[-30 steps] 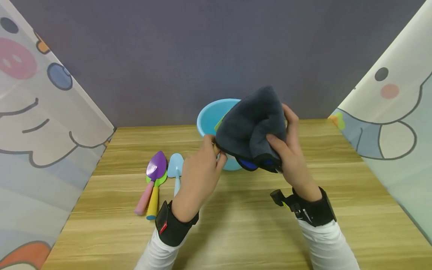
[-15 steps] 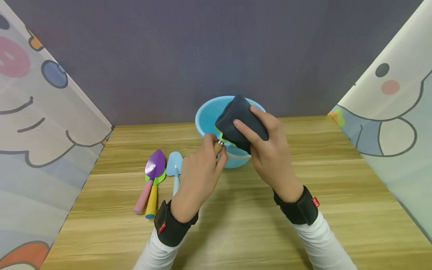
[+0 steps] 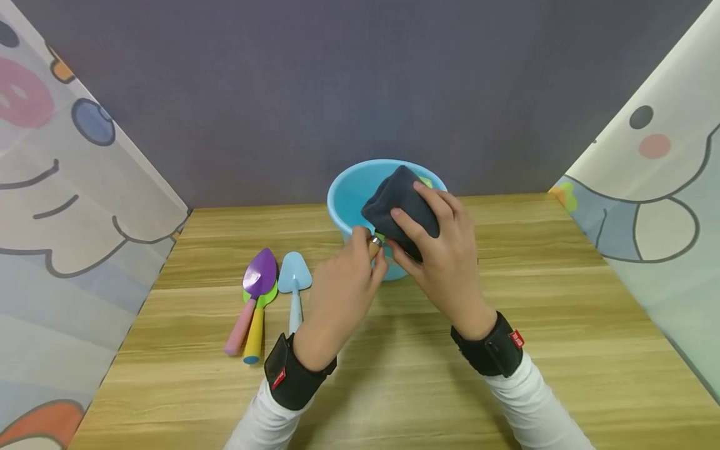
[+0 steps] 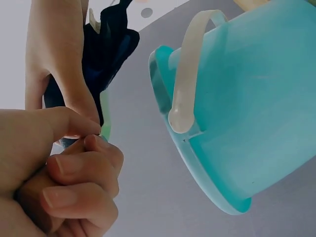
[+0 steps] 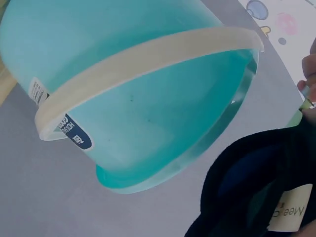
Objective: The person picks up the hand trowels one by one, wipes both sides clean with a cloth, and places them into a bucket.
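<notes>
My left hand [image 3: 340,287] grips the wooden handle [image 3: 374,247] of a green-bladed hand tool, close to its metal ferrule. A dark grey cloth [image 3: 402,209] with a black edge is folded over the blade, held by the spread fingers of my right hand [image 3: 444,256]. Most of the blade is hidden; green shows beside the ferrule and past the cloth's far edge. In the right wrist view the cloth has a pale label [image 5: 294,210] and a blue inner side. Both hands are in front of a light blue bucket [image 3: 350,190], overlapping its near rim in the head view.
Left on the wood-grain table [image 3: 185,400] lies a purple trowel [image 3: 260,275] with a pink handle, across a green one [image 3: 271,295] with a yellow handle. Beside them is a light blue trowel [image 3: 294,275]. The bucket has a white carrying handle [image 4: 190,64]. A grey wall stands behind.
My right hand has turned over and moved left, bringing the cloth from loosely bunched to wrapped across the blade. Both hands have shifted slightly right since half a second ago.
</notes>
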Available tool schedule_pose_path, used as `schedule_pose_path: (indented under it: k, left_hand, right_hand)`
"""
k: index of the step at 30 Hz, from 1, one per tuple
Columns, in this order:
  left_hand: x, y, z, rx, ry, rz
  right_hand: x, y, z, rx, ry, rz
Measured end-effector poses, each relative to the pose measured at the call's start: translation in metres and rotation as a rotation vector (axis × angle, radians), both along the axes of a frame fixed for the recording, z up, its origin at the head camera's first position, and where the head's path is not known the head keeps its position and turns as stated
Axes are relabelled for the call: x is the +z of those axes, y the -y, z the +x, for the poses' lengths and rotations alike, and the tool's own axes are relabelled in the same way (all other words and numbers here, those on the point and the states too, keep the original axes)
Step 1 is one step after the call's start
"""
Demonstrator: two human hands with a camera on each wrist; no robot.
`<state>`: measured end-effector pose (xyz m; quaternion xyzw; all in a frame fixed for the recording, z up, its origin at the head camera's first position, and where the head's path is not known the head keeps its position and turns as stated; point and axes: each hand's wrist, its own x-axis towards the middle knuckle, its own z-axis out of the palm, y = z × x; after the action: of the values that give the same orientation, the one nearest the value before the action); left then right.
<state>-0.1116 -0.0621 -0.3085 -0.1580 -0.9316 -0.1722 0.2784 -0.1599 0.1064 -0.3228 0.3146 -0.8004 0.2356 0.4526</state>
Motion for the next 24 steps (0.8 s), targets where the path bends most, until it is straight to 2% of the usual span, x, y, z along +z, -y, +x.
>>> schedule_pose_path:
  k: [10,16,20,24]
  left_hand:
    - [-0.003,0.000,-0.002,-0.018,-0.050,-0.022]
    - [-0.003,-0.002,-0.003,-0.026,-0.060,-0.041]
    - [-0.004,-0.003,-0.003,-0.020,-0.061,-0.050]
    - [-0.004,-0.003,-0.002,-0.018,-0.063,-0.051]
  right_hand:
    - [-0.003,0.000,-0.002,-0.041,0.001,-0.005]
    - [-0.004,-0.003,-0.005,-0.071,-0.006,-0.071]
    - [-0.003,-0.007,-0.007,-0.077,0.035,-0.101]
    - [-0.001,-0.010,-0.007,-0.077,0.093,-0.074]
